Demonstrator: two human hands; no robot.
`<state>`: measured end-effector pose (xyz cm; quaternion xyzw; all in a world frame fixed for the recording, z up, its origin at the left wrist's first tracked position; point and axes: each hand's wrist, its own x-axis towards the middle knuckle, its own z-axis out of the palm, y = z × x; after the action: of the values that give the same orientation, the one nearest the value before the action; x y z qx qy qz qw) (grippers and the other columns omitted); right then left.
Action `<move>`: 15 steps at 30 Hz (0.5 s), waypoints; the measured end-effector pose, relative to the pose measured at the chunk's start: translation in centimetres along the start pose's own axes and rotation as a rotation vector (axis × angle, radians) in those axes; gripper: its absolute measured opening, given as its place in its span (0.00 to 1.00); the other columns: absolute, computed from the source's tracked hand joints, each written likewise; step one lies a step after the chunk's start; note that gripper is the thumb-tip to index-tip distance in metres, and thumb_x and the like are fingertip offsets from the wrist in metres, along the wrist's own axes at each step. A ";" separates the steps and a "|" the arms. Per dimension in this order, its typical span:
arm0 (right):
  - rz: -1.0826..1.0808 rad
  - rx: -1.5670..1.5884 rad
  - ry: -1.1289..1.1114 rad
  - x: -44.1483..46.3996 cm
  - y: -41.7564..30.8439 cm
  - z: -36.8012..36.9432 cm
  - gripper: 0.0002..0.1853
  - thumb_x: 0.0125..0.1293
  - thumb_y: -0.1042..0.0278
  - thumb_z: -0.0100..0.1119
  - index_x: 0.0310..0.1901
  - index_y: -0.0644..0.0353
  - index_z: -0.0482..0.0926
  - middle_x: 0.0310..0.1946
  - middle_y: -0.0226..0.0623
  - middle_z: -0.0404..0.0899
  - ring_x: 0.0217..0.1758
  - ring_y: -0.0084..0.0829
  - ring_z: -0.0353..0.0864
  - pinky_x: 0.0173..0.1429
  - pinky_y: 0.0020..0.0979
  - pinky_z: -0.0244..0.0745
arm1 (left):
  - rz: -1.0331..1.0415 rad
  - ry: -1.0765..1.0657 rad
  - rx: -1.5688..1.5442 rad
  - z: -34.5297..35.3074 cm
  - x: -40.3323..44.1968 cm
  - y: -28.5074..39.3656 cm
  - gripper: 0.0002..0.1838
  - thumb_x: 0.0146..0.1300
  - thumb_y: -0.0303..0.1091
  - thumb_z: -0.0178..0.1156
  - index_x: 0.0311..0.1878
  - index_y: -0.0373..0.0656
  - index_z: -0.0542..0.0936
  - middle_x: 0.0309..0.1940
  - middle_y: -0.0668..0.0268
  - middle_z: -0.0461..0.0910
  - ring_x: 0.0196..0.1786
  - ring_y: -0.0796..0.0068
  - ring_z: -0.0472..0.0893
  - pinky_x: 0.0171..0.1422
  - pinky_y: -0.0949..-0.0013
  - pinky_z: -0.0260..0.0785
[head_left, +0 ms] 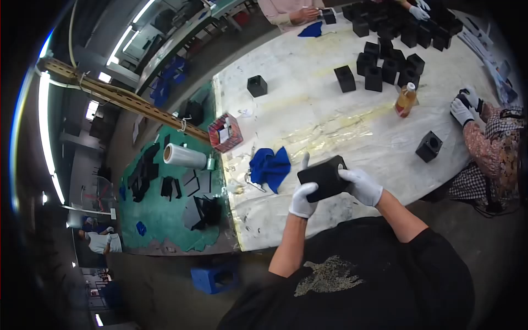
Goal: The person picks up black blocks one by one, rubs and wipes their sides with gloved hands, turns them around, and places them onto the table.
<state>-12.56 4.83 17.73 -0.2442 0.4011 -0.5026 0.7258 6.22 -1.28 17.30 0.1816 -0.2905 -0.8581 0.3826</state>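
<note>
Nearest the camera was your black shirt (401,280), with a speckled, bird-like print (330,275). Beyond it, both your hands, in white gloves, were closed on one black box (323,180), held tilted in front of you at the near side of the pale surface (308,115). Your left hand (303,201) gripped its left end, thumb across the face; your right hand (364,187) gripped the right end. Holding opposite ends probably kept it steady and left its broad face in your sight. Just left lay a crumpled blue cloth (270,168), likely placed there for easy reach. Farther off, similar boxes (374,80) stood close together, perhaps grouped to keep them in one place. An amber drink bottle (405,102) stood upright near them, capped, possibly set apart from your hands to avoid a knock. At right, a co-worker's gloved hands (462,111) held something dark, too hidden to identify. No brand could be read anywhere; any lettering on the bottle was too small to make out.
</note>
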 end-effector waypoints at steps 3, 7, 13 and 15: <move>0.013 0.309 0.019 0.0 2.1 -2.2 0.19 0.78 0.55 0.49 0.63 0.53 0.77 0.55 0.31 0.83 0.52 0.25 0.83 0.55 0.34 0.81 | -0.033 0.193 0.333 2.4 1.3 0.5 0.50 0.63 0.31 0.65 0.82 0.35 0.47 0.64 0.53 0.76 0.65 0.62 0.78 0.71 0.61 0.69; 0.050 1.040 -0.323 -0.3 2.9 -4.8 0.20 0.81 0.65 0.39 0.63 0.70 0.70 0.58 0.49 0.79 0.61 0.43 0.82 0.63 0.35 0.85 | 0.116 0.308 0.726 6.5 1.4 -0.7 0.54 0.60 0.40 0.75 0.78 0.28 0.51 0.67 0.49 0.70 0.65 0.63 0.76 0.68 0.61 0.71; -0.252 0.702 0.221 0.0 1.7 -3.3 0.20 0.80 0.67 0.43 0.68 0.65 0.68 0.64 0.44 0.75 0.65 0.36 0.78 0.72 0.38 0.75 | 0.467 0.303 1.403 7.2 2.4 -6.3 0.73 0.33 0.44 0.87 0.79 0.32 0.50 0.70 0.44 0.60 0.75 0.46 0.61 0.80 0.51 0.55; -0.334 0.526 0.216 -1.0 1.5 -2.1 0.19 0.79 0.69 0.45 0.68 0.64 0.69 0.64 0.41 0.75 0.65 0.33 0.78 0.71 0.37 0.74 | 0.536 0.297 1.241 5.2 4.3 -6.9 0.71 0.36 0.37 0.85 0.81 0.36 0.47 0.71 0.48 0.61 0.73 0.53 0.64 0.79 0.54 0.57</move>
<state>-13.64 6.39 15.78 -0.0562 0.2868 -0.7240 0.6248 -3.09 0.98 16.49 0.4046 -0.7071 -0.3750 0.4424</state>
